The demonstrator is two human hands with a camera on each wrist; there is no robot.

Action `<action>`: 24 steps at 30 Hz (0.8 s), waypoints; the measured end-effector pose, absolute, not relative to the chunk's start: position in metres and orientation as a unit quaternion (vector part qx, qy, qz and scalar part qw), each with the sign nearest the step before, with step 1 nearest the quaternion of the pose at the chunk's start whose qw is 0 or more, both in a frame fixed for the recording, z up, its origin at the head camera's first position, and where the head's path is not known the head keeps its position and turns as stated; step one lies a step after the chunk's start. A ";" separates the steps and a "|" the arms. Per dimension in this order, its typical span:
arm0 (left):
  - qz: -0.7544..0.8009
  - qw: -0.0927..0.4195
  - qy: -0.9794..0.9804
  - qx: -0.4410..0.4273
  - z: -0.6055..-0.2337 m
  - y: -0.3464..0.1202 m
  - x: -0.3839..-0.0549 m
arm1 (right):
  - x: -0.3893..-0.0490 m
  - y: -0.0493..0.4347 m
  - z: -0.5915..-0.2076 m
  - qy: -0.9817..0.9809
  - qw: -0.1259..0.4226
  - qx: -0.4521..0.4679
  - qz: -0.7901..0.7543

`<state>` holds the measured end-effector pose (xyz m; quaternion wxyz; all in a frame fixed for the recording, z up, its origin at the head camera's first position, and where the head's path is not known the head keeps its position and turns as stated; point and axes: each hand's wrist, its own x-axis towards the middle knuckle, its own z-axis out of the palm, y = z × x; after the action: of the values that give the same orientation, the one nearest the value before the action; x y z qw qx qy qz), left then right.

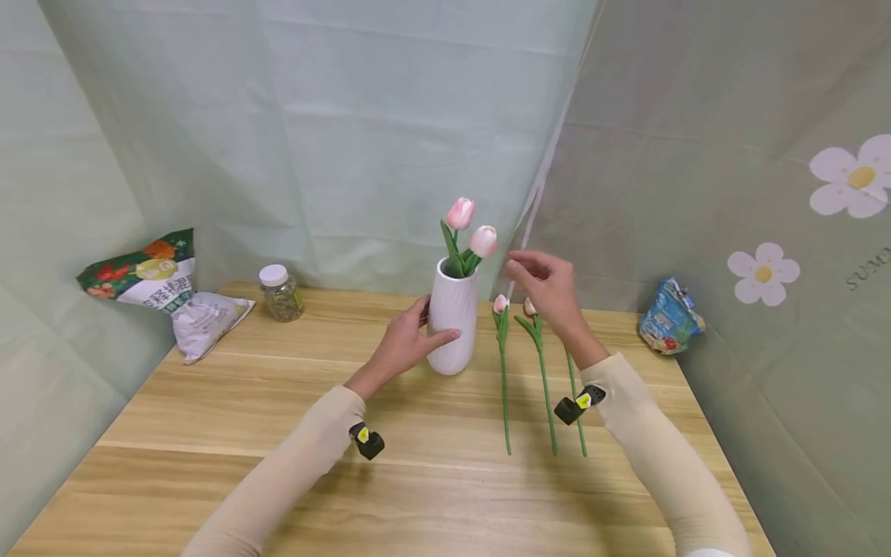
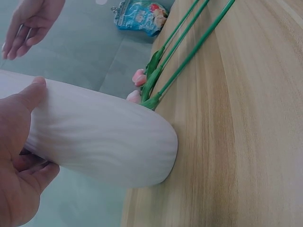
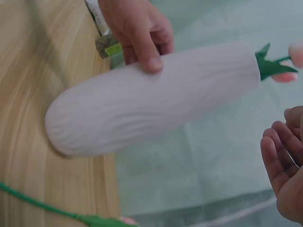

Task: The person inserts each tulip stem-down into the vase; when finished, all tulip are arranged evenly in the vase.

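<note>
A white ribbed vase [image 1: 452, 325] stands upright on the table with two pink tulips [image 1: 472, 224] in it. My left hand [image 1: 407, 340] grips the vase from its left side, thumb across the front and fingers behind. To the right of the blooms, my right hand [image 1: 546, 286] is raised in the air with its fingers loosely bent and nothing between them. Below it lie three more tulips with green stems: a left one [image 1: 504, 363], a middle one [image 1: 543, 371] and a right one [image 1: 576, 402], whose bloom the right hand and wrist hide.
At the back left, a green and white bag [image 1: 160, 286] leans by the curtain, beside a white-lidded jar [image 1: 281, 294]. A blue snack packet [image 1: 670, 317] stands at the right edge of the wooden table [image 1: 418, 495]. Curtains hang close behind and on both sides.
</note>
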<state>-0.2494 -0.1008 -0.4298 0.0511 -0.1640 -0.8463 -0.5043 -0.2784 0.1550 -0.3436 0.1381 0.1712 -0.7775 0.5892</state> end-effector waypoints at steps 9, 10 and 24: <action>-0.502 0.051 -0.849 -0.158 -0.430 -0.101 -0.250 | -0.259 0.194 -0.361 -0.801 0.131 0.124 0.571; -0.502 0.052 -0.849 -0.159 -0.430 -0.101 -0.250 | -0.258 0.198 -0.365 -0.805 0.130 0.119 0.567; -0.500 0.057 -0.848 -0.167 -0.430 -0.101 -0.251 | -0.251 0.260 -0.440 -0.845 0.099 0.049 0.523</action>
<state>-0.2510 -0.1012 -0.4301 0.0571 -0.1670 -0.8476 -0.5004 -0.2510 0.2601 -0.4403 0.0992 0.0488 -0.8452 0.5228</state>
